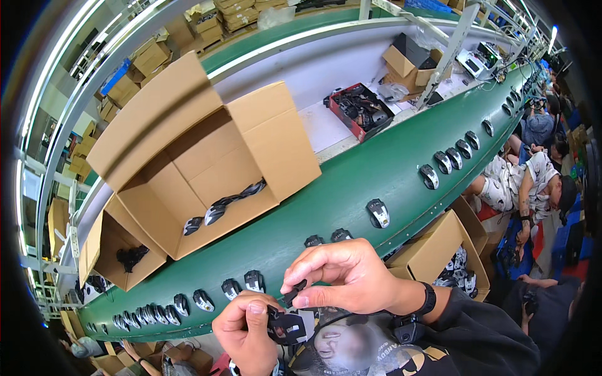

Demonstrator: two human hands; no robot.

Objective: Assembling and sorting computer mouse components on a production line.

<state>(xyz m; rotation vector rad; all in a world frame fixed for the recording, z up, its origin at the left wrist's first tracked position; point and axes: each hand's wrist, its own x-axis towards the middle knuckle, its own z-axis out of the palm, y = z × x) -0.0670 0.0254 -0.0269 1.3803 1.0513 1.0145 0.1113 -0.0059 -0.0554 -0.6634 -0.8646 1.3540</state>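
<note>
My left hand (246,332) grips a black and silver computer mouse (290,328) low in the middle of the head view, with the thumb over its near end. Just above the mouse, my right hand (345,279) pinches a small black plastic piece (295,292) between thumb and fingers. The piece is close to the mouse's upper edge; whether they touch, I cannot tell. Beyond my hands, more mice (378,214) lie along the green conveyor belt (301,219), two of them partly hidden behind my right hand.
A large open cardboard box (188,169) with a few mouse parts inside stands on the belt's left. Behind the belt is a red box (360,113) of dark parts. An open carton of mice (458,276) sits right of my forearm. Co-workers (533,182) sit along the right.
</note>
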